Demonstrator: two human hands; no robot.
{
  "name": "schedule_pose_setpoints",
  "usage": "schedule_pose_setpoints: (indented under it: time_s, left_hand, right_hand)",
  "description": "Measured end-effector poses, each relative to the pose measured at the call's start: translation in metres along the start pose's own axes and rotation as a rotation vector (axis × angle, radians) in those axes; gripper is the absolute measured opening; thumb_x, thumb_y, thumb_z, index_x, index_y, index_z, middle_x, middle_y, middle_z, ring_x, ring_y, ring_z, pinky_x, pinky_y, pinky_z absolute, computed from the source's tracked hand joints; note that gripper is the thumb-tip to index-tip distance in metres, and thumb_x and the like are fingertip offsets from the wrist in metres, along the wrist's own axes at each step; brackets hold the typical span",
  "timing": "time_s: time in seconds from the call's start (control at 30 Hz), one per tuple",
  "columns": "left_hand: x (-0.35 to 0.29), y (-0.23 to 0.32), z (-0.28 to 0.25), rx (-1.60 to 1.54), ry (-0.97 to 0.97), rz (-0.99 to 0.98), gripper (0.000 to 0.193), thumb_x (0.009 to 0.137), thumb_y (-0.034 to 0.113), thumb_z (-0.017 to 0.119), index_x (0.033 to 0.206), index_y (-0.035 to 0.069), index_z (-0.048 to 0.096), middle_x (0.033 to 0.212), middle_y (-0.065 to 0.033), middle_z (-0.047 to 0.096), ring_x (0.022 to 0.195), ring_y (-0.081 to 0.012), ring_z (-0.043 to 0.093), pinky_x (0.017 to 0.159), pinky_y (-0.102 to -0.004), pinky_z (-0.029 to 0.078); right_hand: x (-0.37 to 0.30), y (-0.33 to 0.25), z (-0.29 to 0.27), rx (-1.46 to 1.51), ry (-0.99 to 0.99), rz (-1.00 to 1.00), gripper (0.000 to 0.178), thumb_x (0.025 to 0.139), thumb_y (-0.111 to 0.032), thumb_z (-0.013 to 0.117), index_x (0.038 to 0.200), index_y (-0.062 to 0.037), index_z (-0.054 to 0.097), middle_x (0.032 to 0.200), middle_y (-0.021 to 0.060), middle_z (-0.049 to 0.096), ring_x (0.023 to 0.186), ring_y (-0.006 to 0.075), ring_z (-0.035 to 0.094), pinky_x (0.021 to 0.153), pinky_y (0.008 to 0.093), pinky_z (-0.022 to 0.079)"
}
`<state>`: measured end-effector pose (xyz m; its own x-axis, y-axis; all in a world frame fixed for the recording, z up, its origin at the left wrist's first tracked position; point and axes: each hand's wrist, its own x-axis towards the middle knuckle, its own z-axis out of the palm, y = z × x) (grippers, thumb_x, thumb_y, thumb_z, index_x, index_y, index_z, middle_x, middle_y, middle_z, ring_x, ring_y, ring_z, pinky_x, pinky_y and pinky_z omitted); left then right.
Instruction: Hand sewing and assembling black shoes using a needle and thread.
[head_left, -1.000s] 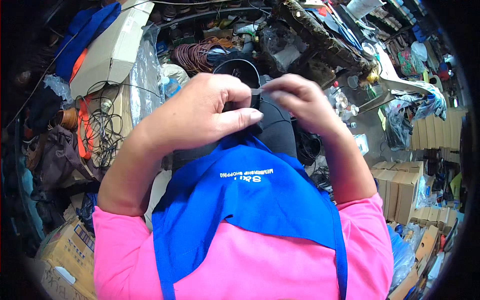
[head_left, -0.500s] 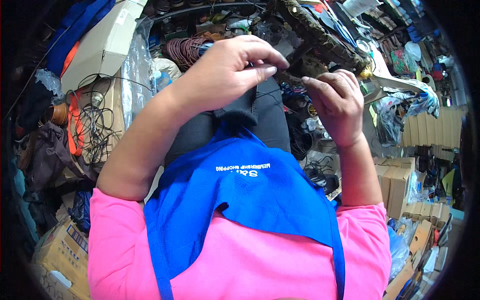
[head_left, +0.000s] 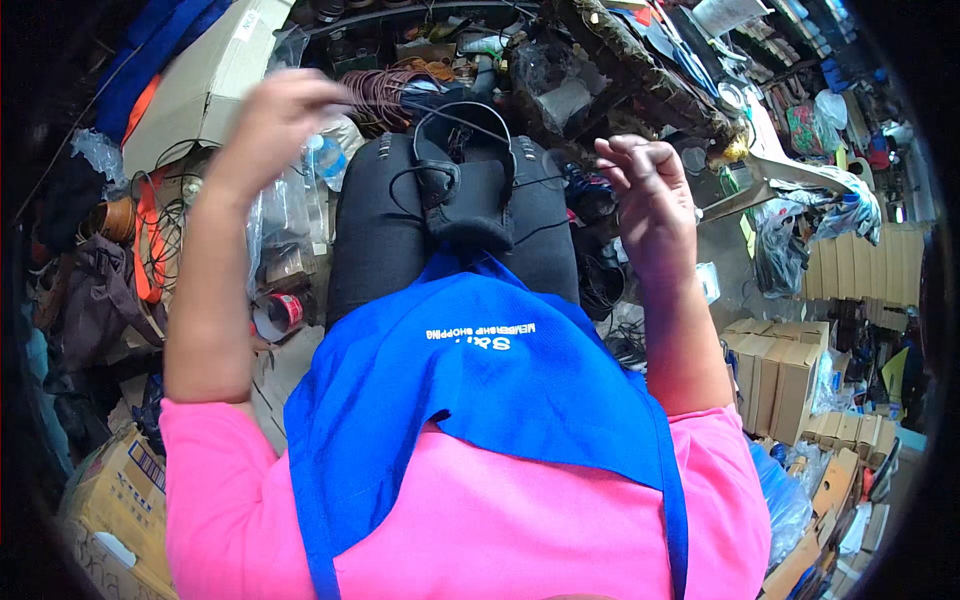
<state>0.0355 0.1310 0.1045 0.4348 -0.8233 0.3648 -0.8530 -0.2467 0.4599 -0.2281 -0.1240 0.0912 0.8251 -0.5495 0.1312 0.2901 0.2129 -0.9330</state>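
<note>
A black shoe (head_left: 470,205) rests between my thighs (head_left: 375,235), its open top facing away from me. Black thread (head_left: 408,103) runs from its far rim toward my left hand (head_left: 285,115), raised at the upper left. That hand is smeared by motion, but its fingers look closed on the thread. On the other side, my right hand (head_left: 650,185) is raised with its fingertips bunched, and a thin black strand leads toward them from the shoe. Whether a needle or other small tool is in either hand cannot be made out. Another loop of thread curls at the shoe's left side.
Beyond my knees lie a coil of brown cord (head_left: 380,92) and a plastic bottle (head_left: 325,160). A red-labelled container (head_left: 278,315) sits left of my thigh. Cardboard boxes (head_left: 780,370) stand at the right, and a large carton (head_left: 205,90) at the upper left.
My hands have moved apart. The left swung up and leftward, drawing the thread out; the right shifted slightly left. The shoe in my lap is now uncovered.
</note>
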Motion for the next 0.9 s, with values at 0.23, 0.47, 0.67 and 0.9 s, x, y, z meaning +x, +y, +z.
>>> schedule_pose_setpoints:
  time_s: [0.23, 0.47, 0.67, 0.9]
  left_hand:
    - [-0.099, -0.100, -0.124, 0.839, 0.046, -0.558, 0.019, 0.084, 0.015, 0.058, 0.098, 0.007, 0.068, 0.096, -0.0141, 0.063, 0.098, -0.0324, 0.057, 0.082, -0.0382, 0.046]
    - [-0.047, -0.024, -0.010, 0.187, 0.199, -0.130, 0.039, 0.075, 0.003, 0.063, 0.114, 0.007, 0.062, 0.118, -0.0161, 0.057, 0.114, -0.0293, 0.053, 0.096, -0.0378, 0.043]
    - [-0.007, 0.059, 0.103, 0.024, -0.108, 0.196, 0.034, 0.077, 0.017, 0.068, 0.109, 0.008, 0.062, 0.122, -0.0112, 0.055, 0.113, -0.0308, 0.051, 0.097, -0.0407, 0.039]
    - [0.010, 0.054, 0.085, -0.679, -0.188, -0.149, 0.026, 0.091, 0.023, 0.057, 0.092, -0.002, 0.065, 0.106, -0.0086, 0.062, 0.098, -0.0191, 0.057, 0.091, -0.0337, 0.041]
  right_hand:
    - [-0.033, 0.006, -0.117, 0.393, 0.028, 0.399, 0.019, 0.092, -0.032, 0.053, 0.094, -0.0128, 0.057, 0.096, 0.0029, 0.062, 0.109, 0.0224, 0.055, 0.098, 0.0460, 0.037]
    - [-0.035, 0.018, -0.121, -1.016, -0.136, 0.429, 0.040, 0.077, -0.017, 0.070, 0.115, -0.0065, 0.060, 0.107, 0.0093, 0.055, 0.101, 0.0215, 0.055, 0.089, 0.0321, 0.045]
    - [0.003, 0.054, -0.013, -1.340, -0.501, -0.134, 0.036, 0.069, -0.026, 0.075, 0.097, -0.0049, 0.064, 0.103, 0.0162, 0.055, 0.098, 0.0324, 0.056, 0.084, 0.0381, 0.048]
    - [0.047, 0.068, -0.008, -0.845, 0.138, -0.081, 0.021, 0.082, -0.020, 0.064, 0.076, -0.0002, 0.062, 0.089, 0.0120, 0.060, 0.080, 0.0243, 0.060, 0.075, 0.0344, 0.049]
